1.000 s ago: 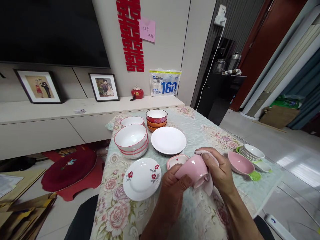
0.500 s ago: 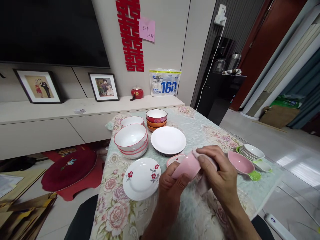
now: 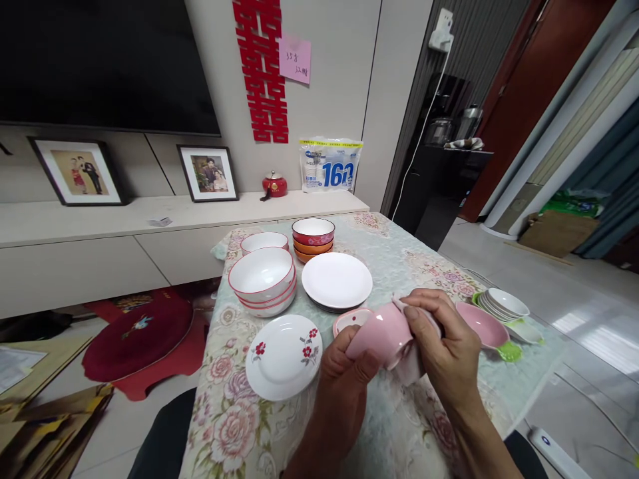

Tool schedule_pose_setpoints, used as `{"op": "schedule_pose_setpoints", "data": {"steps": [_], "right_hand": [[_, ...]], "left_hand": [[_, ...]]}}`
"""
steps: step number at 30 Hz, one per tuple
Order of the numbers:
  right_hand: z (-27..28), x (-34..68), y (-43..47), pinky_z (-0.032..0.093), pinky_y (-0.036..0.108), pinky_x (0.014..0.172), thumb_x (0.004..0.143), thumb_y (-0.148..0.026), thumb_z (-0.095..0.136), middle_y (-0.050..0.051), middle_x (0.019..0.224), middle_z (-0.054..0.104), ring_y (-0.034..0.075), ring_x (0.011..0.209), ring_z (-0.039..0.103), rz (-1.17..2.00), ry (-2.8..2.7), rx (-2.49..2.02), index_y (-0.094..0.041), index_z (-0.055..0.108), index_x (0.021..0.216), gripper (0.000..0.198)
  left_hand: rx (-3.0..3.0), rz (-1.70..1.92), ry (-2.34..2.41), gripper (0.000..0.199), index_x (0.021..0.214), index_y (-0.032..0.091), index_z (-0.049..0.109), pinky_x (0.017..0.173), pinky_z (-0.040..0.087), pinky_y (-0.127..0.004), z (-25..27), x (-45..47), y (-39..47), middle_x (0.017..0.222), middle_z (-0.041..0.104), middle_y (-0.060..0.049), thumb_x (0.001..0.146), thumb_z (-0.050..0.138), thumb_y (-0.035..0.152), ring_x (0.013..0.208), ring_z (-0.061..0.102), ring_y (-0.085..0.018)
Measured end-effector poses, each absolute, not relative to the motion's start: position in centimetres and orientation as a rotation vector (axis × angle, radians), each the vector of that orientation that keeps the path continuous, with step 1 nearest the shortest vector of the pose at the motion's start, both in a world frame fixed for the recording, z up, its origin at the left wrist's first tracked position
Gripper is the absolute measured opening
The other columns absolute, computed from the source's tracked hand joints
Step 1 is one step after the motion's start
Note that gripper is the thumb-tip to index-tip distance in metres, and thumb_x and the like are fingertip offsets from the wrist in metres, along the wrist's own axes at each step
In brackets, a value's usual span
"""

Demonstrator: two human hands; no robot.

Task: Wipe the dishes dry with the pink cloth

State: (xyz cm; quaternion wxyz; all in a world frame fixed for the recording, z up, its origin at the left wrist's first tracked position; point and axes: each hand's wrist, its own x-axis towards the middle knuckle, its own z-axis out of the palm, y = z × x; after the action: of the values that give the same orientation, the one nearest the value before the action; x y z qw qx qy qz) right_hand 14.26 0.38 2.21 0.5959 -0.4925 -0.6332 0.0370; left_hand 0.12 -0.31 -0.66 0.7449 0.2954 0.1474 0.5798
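A glossy pink bowl (image 3: pixel 382 331) is tilted on its side above the front of the table, its foot ring turned toward the right. My left hand (image 3: pixel 347 366) grips it by the left side, thumb in front. Fingers of my right hand (image 3: pixel 444 339) are closed around a pale pink cloth (image 3: pixel 413 368), pressed against the bowl's right edge. Just behind the bowl lies a small dish with red dots (image 3: pixel 348 320), partly covered. A white plate with red flowers (image 3: pixel 283 362) rests left of my left hand. The bowl's inside is hidden.
Red-rimmed white bowls (image 3: pixel 262 276), red and orange bowls (image 3: pixel 313 233) and white plates (image 3: pixel 337 279) are stacked farther back on the flowered tablecloth (image 3: pixel 234 426). On the right sit a pink dish with a green handle (image 3: pixel 482 326) and stacked small white bowls (image 3: pixel 508 301).
The pink bowl has been turned so its underside and foot ring now show. My right hand and the cloth have shifted slightly right along its edge.
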Motion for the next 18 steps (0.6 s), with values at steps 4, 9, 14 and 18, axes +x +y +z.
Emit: {"op": "schedule_pose_setpoints", "data": {"steps": [4, 9, 14, 18], "right_hand": [[1.4, 14.3, 1.2, 0.049, 0.034, 0.080, 0.090, -0.027, 0.062, 0.004, 0.092, 0.065, 0.021, 0.090, 0.062, 0.090, -1.402, -1.205, -0.022, 0.068, 0.090, 0.008], [1.3, 13.9, 1.2, 0.047, 0.031, 0.074, 0.092, -0.032, 0.060, 0.001, 0.085, 0.068, 0.018, 0.079, 0.062, 0.278, -1.443, -1.332, -0.022, 0.068, 0.088, 0.014], [1.9, 14.2, 0.7, 0.047, 0.031, 0.074, 0.093, -0.030, 0.060, 0.001, 0.086, 0.068, 0.018, 0.081, 0.062, 0.270, -1.431, -1.342, -0.022, 0.068, 0.088, 0.012], [2.9, 13.5, -0.3, 0.047, 0.031, 0.078, 0.091, -0.019, 0.062, 0.003, 0.093, 0.064, 0.018, 0.090, 0.061, 0.085, -1.583, -1.168, -0.022, 0.069, 0.094, 0.008]], "left_hand": [[0.593, 1.297, 0.319, 0.019, 0.098, 0.018, 0.073, 0.090, 0.046, -0.034, -0.9, 0.2, -0.1, 0.090, 0.071, -0.005, 0.081, 0.073, 0.028, 0.085, 0.060, -0.018], [0.540, 1.355, 0.365, 0.022, 0.104, 0.019, 0.070, 0.088, 0.049, -0.034, -0.8, -0.1, 0.2, 0.097, 0.072, -0.007, 0.087, 0.066, 0.033, 0.091, 0.063, -0.021], [0.591, 1.316, 0.414, 0.025, 0.103, 0.016, 0.071, 0.088, 0.048, -0.035, -0.5, 0.1, -0.1, 0.098, 0.072, -0.008, 0.083, 0.071, 0.032, 0.093, 0.063, -0.022], [0.624, 1.318, 0.370, 0.020, 0.101, 0.019, 0.073, 0.089, 0.046, -0.033, -0.6, 0.3, -0.1, 0.100, 0.072, -0.006, 0.082, 0.072, 0.028, 0.093, 0.062, -0.020]]}}
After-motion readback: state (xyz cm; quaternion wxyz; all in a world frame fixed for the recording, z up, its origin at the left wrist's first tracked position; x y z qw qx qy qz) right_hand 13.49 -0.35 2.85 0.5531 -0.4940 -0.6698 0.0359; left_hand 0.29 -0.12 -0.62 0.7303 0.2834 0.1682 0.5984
